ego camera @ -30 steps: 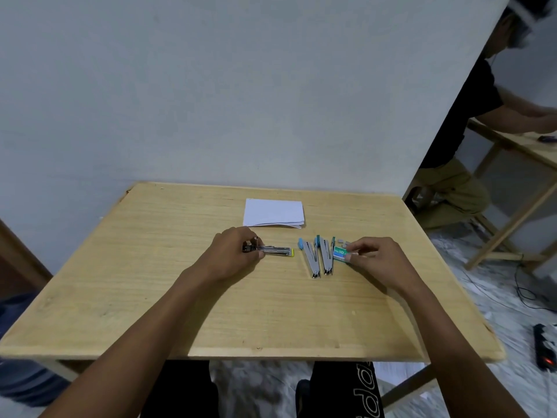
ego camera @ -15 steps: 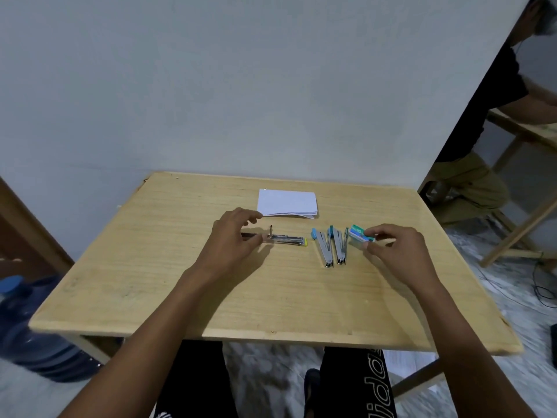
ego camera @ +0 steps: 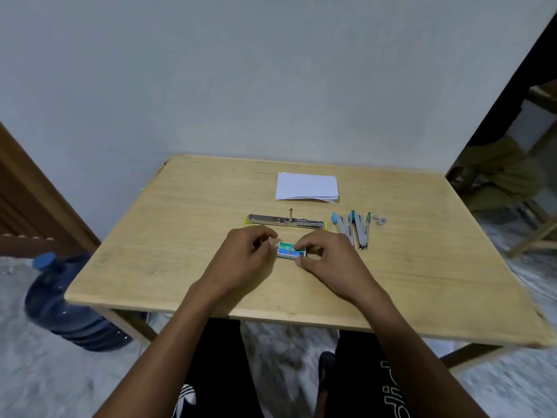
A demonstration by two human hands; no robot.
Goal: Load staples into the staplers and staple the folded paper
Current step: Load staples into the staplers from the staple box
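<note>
A small green staple box (ego camera: 291, 250) sits near the middle of the wooden surface (ego camera: 180, 251), closer to the near edge than anything else on it. The right hand (ego camera: 330, 262) holds it at its right end: the curled fingers (ego camera: 299, 246) and thumb pinch the box from its far and near sides. The left hand (ego camera: 242, 259) is at the box's left end with its fingers (ego camera: 266, 236) bent inward. Something pale shows at their tips (perhaps part of the box), but I cannot tell whether they grip it or only come close.

Just beyond the hands lies a yellow-tipped stapler (ego camera: 284, 221), opened flat into one long strip running left to right, with a thin piece standing up from its middle. To its right two blue staplers (ego camera: 353, 229) lie side by side, their blue ends pointing away from the person. A few loose staples (ego camera: 380, 220) rest just beside them on the right. The folded paper (ego camera: 306, 187), a white stack, lies farther back, near the wall and apart from the staplers.

On the floor to the left stands a blue water bottle (ego camera: 64, 300). At the right edge part of a second person (ego camera: 497, 173) is seated.
</note>
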